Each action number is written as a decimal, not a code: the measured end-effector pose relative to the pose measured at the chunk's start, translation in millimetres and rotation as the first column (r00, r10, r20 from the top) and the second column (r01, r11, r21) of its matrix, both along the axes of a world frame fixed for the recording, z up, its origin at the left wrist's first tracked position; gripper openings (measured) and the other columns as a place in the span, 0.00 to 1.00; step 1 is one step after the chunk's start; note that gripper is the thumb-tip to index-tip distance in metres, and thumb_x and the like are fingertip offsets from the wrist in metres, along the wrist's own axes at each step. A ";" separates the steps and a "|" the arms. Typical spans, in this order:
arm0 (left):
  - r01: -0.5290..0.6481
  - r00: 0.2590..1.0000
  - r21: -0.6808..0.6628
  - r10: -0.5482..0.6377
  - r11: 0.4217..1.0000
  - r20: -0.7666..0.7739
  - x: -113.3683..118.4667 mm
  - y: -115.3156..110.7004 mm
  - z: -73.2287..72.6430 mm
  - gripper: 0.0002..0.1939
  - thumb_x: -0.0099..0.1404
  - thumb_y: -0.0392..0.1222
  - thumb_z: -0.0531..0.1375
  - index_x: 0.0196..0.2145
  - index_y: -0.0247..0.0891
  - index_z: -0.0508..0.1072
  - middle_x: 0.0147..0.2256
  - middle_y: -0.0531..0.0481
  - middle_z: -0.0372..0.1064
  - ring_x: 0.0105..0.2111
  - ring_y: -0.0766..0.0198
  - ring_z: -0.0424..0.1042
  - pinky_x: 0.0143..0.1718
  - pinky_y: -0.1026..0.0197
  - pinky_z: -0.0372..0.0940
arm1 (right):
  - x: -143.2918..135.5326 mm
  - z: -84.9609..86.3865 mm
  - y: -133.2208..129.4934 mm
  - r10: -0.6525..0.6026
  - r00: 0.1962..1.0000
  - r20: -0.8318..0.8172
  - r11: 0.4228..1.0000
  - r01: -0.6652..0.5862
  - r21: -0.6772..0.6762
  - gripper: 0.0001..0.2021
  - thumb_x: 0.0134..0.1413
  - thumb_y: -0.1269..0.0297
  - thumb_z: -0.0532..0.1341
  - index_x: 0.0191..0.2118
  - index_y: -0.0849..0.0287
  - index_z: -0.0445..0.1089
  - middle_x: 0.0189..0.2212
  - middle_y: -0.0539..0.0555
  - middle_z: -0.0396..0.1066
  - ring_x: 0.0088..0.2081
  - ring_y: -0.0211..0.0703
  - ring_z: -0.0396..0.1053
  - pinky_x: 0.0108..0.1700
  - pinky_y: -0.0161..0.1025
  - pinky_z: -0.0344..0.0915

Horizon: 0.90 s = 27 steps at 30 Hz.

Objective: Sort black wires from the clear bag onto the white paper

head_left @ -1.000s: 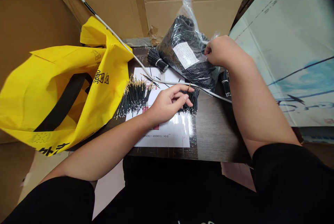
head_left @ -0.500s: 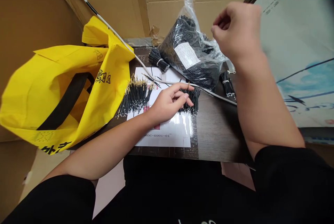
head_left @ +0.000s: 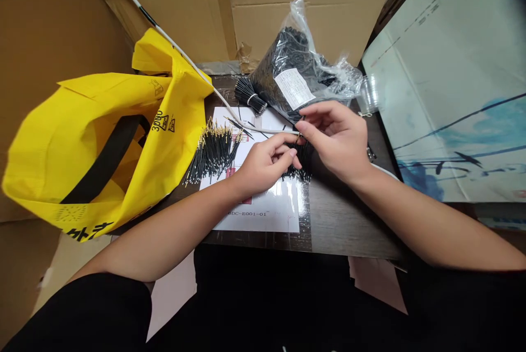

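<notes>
My left hand (head_left: 263, 166) hovers over the paper sheet (head_left: 271, 220), fingers curled and index reaching right. A small gold-coloured piece (head_left: 298, 137) shows at its index fingertip; its exact kind is unclear. My right hand (head_left: 341, 141) meets it from the right, thumb and index finger pinched close to that fingertip. Anything in that pinch is too small to make out. Below the hands lies a pile of short black wires (head_left: 303, 168), partly covered. Left of them spreads another pile of black wires with gold terminals (head_left: 216, 146).
A clear plastic bag of black wires (head_left: 283, 56) stands at the back, beside a tied wire bundle (head_left: 250, 96). A white cable (head_left: 184, 53) crosses the table. The yellow bag (head_left: 176, 105) stands left, a printed pale box (head_left: 447, 122) right, with cardboard (head_left: 197, 12) behind.
My right hand has come down and left from above the table's right side to my left fingertips. My left hand has stayed almost in place.
</notes>
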<state>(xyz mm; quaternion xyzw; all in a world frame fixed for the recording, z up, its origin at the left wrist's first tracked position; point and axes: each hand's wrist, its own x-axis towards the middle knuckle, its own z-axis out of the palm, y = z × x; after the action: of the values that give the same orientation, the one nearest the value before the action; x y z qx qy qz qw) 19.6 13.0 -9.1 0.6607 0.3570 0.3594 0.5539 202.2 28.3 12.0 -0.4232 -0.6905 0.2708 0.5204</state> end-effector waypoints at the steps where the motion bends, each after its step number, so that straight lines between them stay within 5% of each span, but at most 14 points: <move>1: 0.000 1.000 0.005 0.000 1.000 -0.011 0.0 0.2 -0.6 0.13 0.72 0.40 0.57 0.51 0.33 0.70 0.30 0.48 0.77 0.23 0.72 0.66 0.25 0.67 0.61 | -1.5 -8.5 -1.3 0.004 0.999 -0.054 1.000 -0.003 0.016 0.09 0.61 0.60 0.66 0.46 0.52 0.74 0.36 0.49 0.74 0.36 0.39 0.74 0.40 0.41 0.73; 11: -0.024 0.996 0.093 0.032 0.995 -0.084 -0.8 2.7 -1.6 0.12 0.71 0.40 0.57 0.50 0.34 0.71 0.28 0.49 0.77 0.24 0.71 0.69 0.25 0.65 0.61 | -5.0 -33.4 -1.9 -0.027 0.979 -0.203 0.999 0.034 0.029 0.11 0.58 0.62 0.69 0.47 0.52 0.74 0.37 0.47 0.76 0.34 0.36 0.76 0.37 0.37 0.75; 27: -0.048 0.991 0.114 0.061 0.992 -0.119 -0.2 2.0 1.9 0.14 0.71 0.41 0.58 0.50 0.32 0.73 0.28 0.49 0.78 0.27 0.68 0.73 0.29 0.65 0.65 | -6.7 -35.1 -5.4 -0.023 0.976 -0.218 0.999 0.028 0.017 0.11 0.57 0.62 0.70 0.46 0.53 0.74 0.32 0.46 0.78 0.33 0.36 0.78 0.37 0.35 0.75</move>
<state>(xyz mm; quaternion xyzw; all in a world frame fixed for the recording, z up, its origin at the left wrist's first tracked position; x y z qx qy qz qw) 19.5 15.0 -7.2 0.7013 0.3876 0.3526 0.4834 195.5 22.9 -23.2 -0.3945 -0.6263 0.3020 0.6007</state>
